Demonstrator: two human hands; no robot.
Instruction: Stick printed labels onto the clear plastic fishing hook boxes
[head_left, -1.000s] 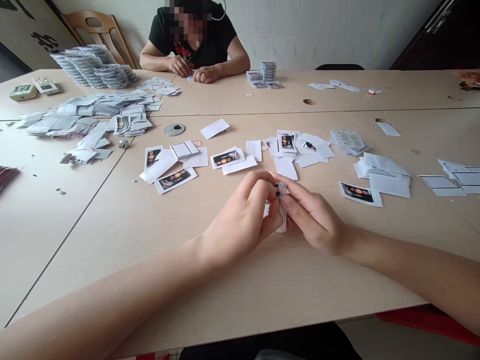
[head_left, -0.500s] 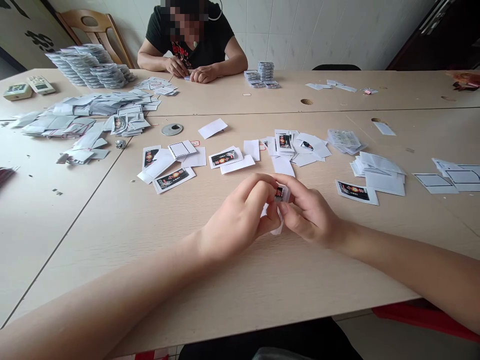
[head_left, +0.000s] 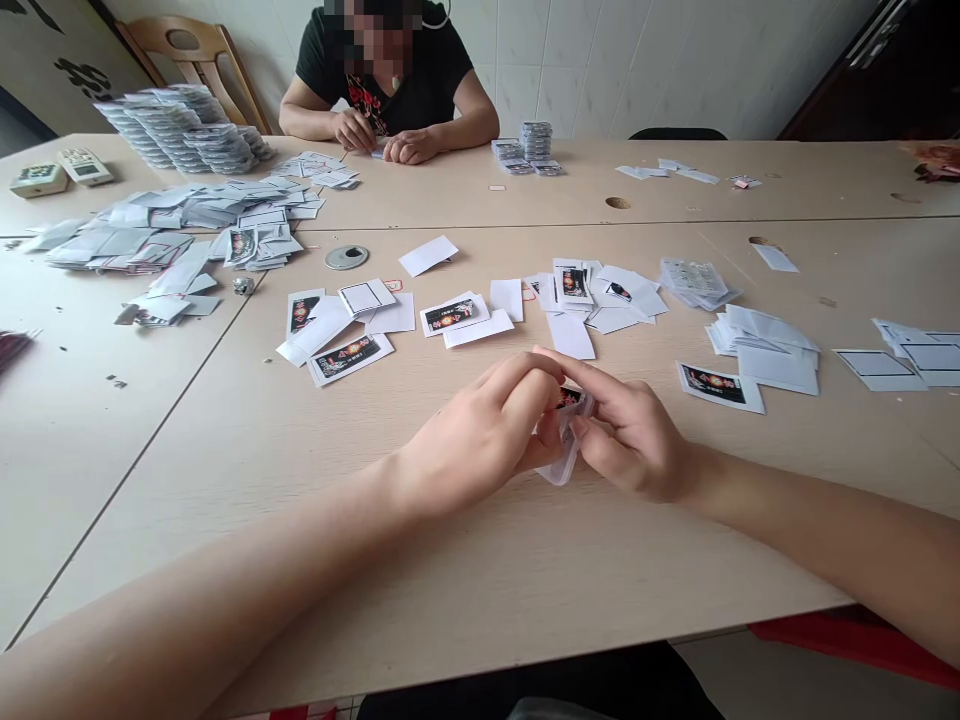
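Observation:
My left hand (head_left: 480, 435) and my right hand (head_left: 626, 430) meet over the pale wooden table (head_left: 465, 560), both pinched on one small clear plastic sleeve (head_left: 564, 455) that carries a dark printed card. The sleeve is tilted, its lower end close to the table top, and fingers hide most of it. Just beyond my hands lie loose white paper slips (head_left: 571, 335) and printed cards (head_left: 351, 358).
A person in a black top (head_left: 390, 75) sits across the table with both hands on small pieces. Large heaps of sleeves (head_left: 180, 130) fill the far left, a small stack (head_left: 534, 142) stands mid-back, more slips (head_left: 765, 345) lie right. A metal disc (head_left: 346, 257) lies left of centre.
My hands have stayed together on the sleeve and turned it, so it now tilts with its lower end swung toward the right. The person opposite has hardly moved.

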